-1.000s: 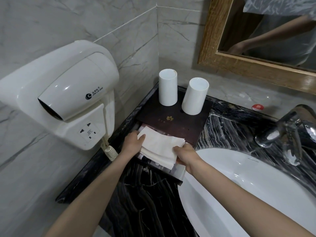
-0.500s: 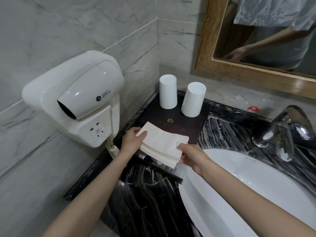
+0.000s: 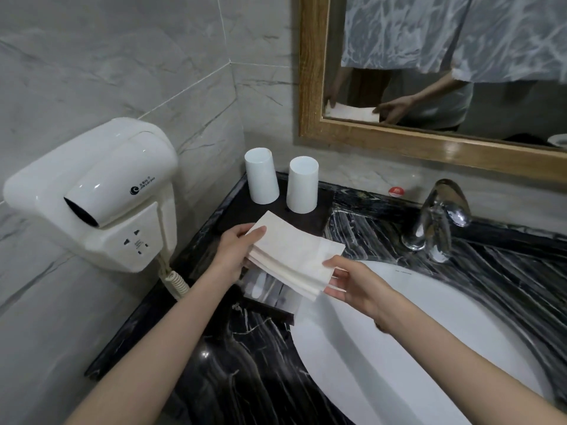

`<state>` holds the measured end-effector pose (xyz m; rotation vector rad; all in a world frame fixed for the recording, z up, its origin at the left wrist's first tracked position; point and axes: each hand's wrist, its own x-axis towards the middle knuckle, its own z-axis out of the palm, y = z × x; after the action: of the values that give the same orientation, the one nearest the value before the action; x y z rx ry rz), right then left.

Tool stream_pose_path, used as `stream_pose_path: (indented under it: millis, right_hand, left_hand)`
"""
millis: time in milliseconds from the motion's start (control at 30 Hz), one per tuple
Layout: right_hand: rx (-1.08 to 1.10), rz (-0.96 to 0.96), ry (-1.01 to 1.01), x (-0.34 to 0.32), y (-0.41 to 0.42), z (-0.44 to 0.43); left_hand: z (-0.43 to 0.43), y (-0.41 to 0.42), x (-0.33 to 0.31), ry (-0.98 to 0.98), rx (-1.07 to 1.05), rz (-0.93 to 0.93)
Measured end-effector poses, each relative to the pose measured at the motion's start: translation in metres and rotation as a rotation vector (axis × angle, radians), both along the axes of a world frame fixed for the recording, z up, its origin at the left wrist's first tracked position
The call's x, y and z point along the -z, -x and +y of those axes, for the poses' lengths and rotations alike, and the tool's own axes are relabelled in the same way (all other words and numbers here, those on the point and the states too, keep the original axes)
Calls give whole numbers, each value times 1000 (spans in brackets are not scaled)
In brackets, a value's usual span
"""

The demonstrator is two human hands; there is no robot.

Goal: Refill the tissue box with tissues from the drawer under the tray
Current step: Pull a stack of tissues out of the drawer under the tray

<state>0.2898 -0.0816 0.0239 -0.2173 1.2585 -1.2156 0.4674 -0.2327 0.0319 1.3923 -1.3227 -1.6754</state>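
Observation:
A flat stack of white tissues [image 3: 294,253] is held level between both hands, above the open drawer [image 3: 270,294] that sticks out from under the dark tray [image 3: 242,210]. My left hand [image 3: 236,250] grips the stack's left end, thumb on top. At the right end my right hand [image 3: 356,286] pinches it, thumb above and fingers below. The drawer shows pale wrapped items inside. No tissue box is in view.
Two upturned white cups [image 3: 261,176] [image 3: 302,184] stand at the back of the tray. A wall-mounted hair dryer [image 3: 92,191] with a coiled cord hangs at the left. The white basin [image 3: 414,348] and chrome faucet [image 3: 438,216] lie to the right, under a wood-framed mirror [image 3: 429,142].
Both hands have lifted the tissue stack up and out of the drawer and brought it slightly toward me; the drawer's contents now show beneath it.

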Motion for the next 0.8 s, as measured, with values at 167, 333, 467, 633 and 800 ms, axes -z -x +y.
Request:
stream_pose_path:
  millis: [167, 333, 467, 633, 800]
  right_hand:
    - [57, -33, 34, -5, 24, 31]
    - [129, -101, 62, -12, 48, 67]
    - [102, -103, 78, -18, 61, 95]
    - [32, -132, 145, -17, 78, 127]
    - [-68, -146, 134, -15, 88, 157]
  left_hand:
    - [17, 26, -8, -82, 77, 110]
    - [33, 53, -18, -80, 229, 152]
    - [45, 76, -26, -81, 382, 178]
    - [67, 107, -38, -102, 555, 185]
    - [89, 138, -41, -139, 759, 170]
